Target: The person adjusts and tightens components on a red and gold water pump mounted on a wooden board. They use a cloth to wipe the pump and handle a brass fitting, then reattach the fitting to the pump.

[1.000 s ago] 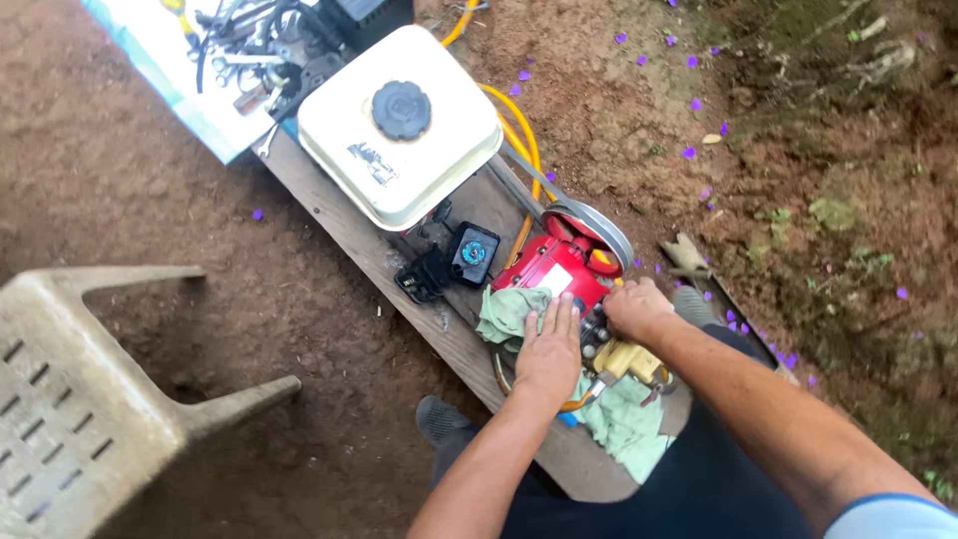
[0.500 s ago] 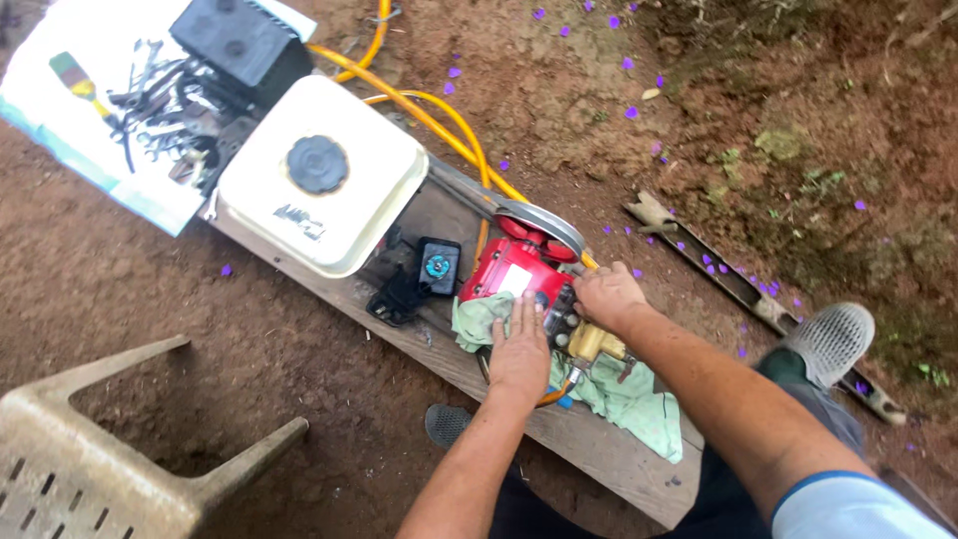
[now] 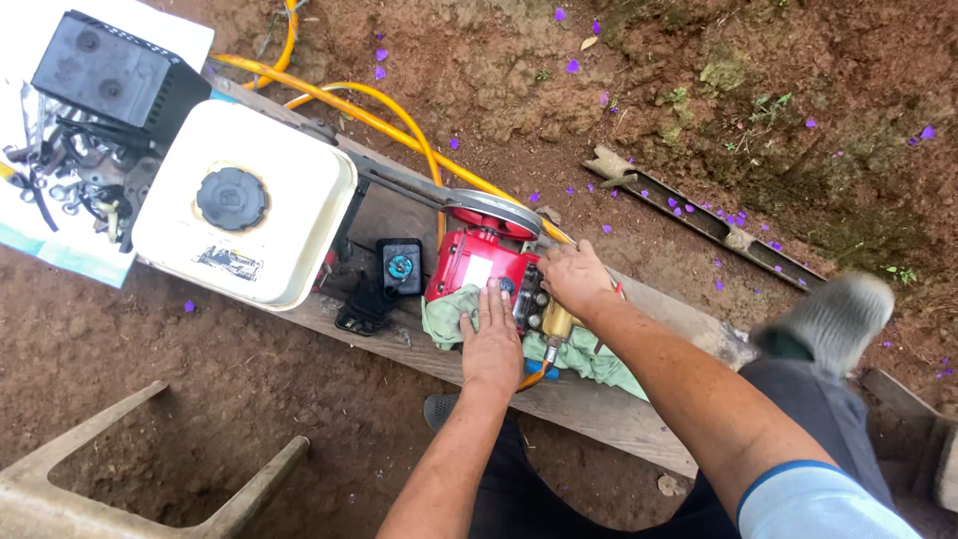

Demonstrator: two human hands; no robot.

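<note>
A red pump unit (image 3: pixel 477 263) with a grey pulley (image 3: pixel 491 210) sits on a wooden plank (image 3: pixel 599 409) laid on bare soil. My left hand (image 3: pixel 492 339) lies flat, fingers together, on a green rag (image 3: pixel 447 317) against the pump's near side. My right hand (image 3: pixel 576 279) is curled over the pump's right end, beside a brass fitting (image 3: pixel 555 324). What the right fingers grip is hidden. A white fuel tank (image 3: pixel 289 190) with a black cap (image 3: pixel 231 198) stands on the plank to the left.
Yellow hoses (image 3: pixel 399 115) run behind the pump. A black box (image 3: pixel 110 75) and loose metal parts (image 3: pixel 75 185) lie on a sheet at far left. A plastic chair (image 3: pixel 150 479) stands lower left. A metal bar (image 3: pixel 699 215) lies on the soil at right, near my shoe (image 3: pixel 828 314).
The view has swung left and closer, so the chair slid down to the frame's corner. My shoe has lifted and blurred at right. Both hands stay on the pump and rag.
</note>
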